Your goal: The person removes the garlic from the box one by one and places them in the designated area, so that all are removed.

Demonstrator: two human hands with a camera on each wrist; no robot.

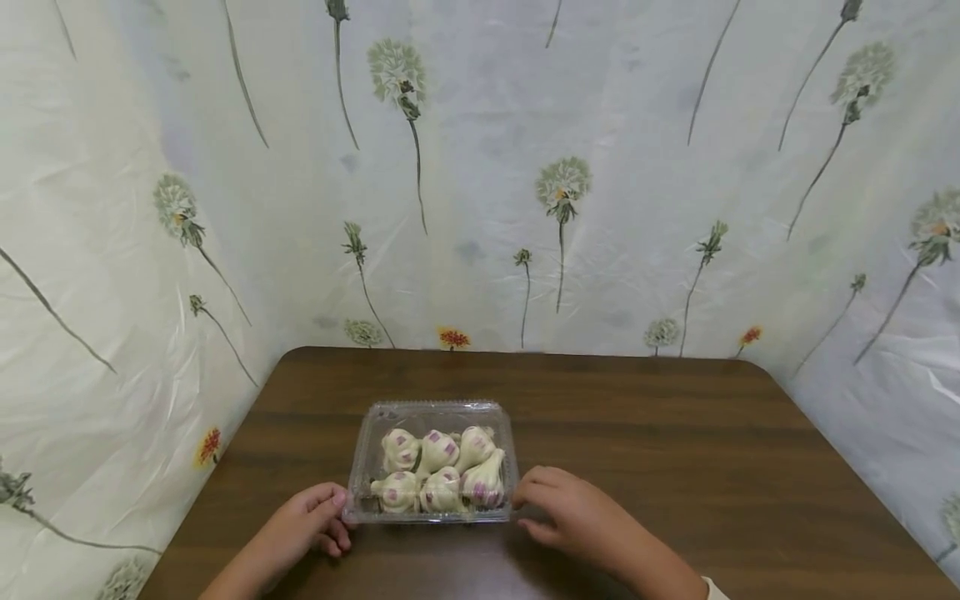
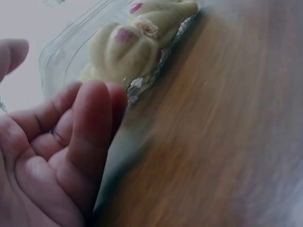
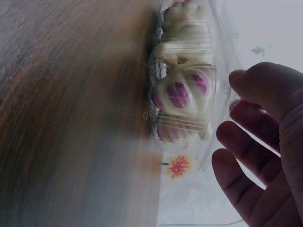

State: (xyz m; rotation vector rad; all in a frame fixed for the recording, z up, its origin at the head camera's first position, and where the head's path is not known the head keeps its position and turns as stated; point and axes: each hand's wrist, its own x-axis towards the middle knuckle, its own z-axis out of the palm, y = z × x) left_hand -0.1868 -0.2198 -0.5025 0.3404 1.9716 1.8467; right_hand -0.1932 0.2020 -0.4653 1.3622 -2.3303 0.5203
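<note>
A clear plastic clamshell box (image 1: pixel 432 407) lies on the brown table, its lid closed over several garlic bulbs (image 1: pixel 483 482) with purple-streaked skins. At its left front corner is my left hand (image 1: pixel 307 521), the fingertips right at the edge. In the left wrist view the fingers (image 2: pixel 90 123) bend loosely beside the box, with the thumb apart from them. My right hand (image 1: pixel 573 512) is at the opposite front corner. The right wrist view shows its fingers (image 3: pixel 239 165) relaxed and spread next to the see-through side wall.
Dark wood grain covers the table (image 1: pixel 675 433), which has rounded far corners. A pale curtain (image 1: pixel 480 167) printed with dandelions and small orange flowers hangs behind it and along both sides.
</note>
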